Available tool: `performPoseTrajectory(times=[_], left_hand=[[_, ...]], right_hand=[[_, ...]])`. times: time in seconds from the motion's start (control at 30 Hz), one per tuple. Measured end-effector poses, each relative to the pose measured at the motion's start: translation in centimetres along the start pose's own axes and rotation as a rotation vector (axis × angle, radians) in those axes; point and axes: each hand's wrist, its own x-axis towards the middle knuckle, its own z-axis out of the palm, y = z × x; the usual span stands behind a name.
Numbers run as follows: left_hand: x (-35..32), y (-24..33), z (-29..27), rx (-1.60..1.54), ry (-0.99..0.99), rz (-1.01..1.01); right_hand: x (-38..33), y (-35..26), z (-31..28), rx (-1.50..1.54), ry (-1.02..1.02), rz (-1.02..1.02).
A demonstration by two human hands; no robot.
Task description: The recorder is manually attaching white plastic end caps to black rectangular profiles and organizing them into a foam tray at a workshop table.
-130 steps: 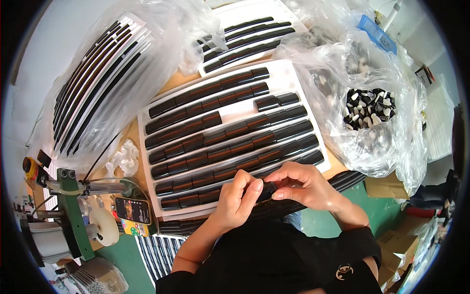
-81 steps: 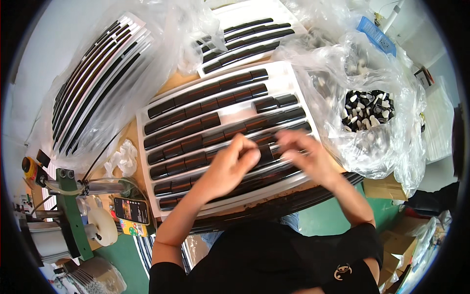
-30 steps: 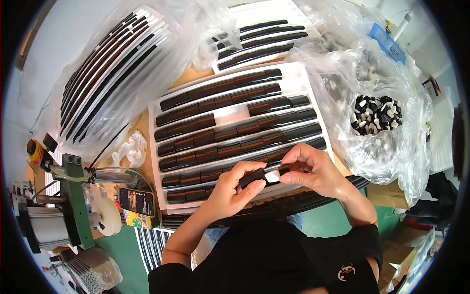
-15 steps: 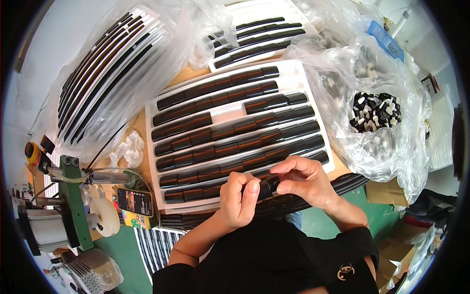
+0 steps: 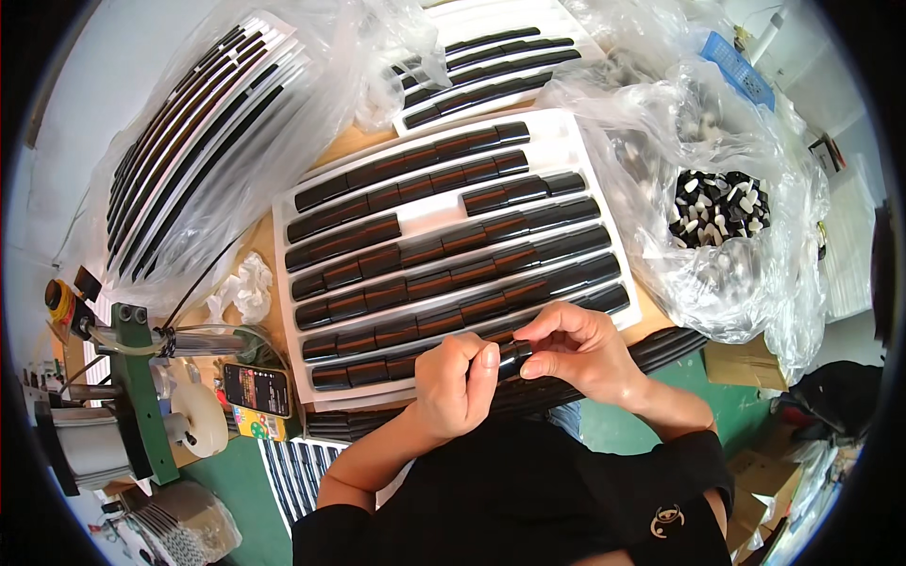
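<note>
Left hand point(image 5: 455, 385) and right hand point(image 5: 578, 349) pinch one small black piece point(image 5: 512, 352) between their fingertips, just at the near edge of a white tray point(image 5: 427, 206) filled with rows of black pieces. Bag of clips point(image 5: 719, 208) lies right; phone point(image 5: 257, 390) left.

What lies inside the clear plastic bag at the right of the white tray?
The clear plastic bag holds a heap of small black and white pieces. Crinkled plastic hides anything deeper in the heap.

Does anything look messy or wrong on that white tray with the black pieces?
Mostly tidy. The white tray has gaps: its second and third rows of black pieces aren't full. Both hands, left hand and right hand, pinch one small black piece at its near edge.
</note>
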Motion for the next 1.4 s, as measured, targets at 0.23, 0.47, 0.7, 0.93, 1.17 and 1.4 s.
performPoseTrajectory(times=[0.23,0.47,0.7,0.93,1.17,1.4], left_hand=[[0.3,0.2,-0.6,-0.041,-0.065,-0.031],[-1.0,0.6,0.5,-0.150,0.081,-0.079],[0.0,0.1,0.1,-0.107,-0.033,-0.080],[4.6,-5.9,-1.1,-0.368,-0.212,-0.494],[8.6,-14.7,-2.1,0.387,-0.016,-0.355],[9.6,-15.2,0.1,0.579,-0.031,-0.288]], right_hand=[[-0.2,-0.4,0.6,-0.142,0.032,-0.054],[-0.9,-0.6,1.2,-0.052,0.047,-0.032],[0.1,-1.5,0.1,-0.388,-0.028,-0.076],[3.7,-3.1,-16.8,-1.045,0.473,-0.251],[-1.7,-2.6,-29.0,-1.957,0.442,-0.004],[-1.6,-2.7,-28.8,-2.058,0.412,-0.105]])
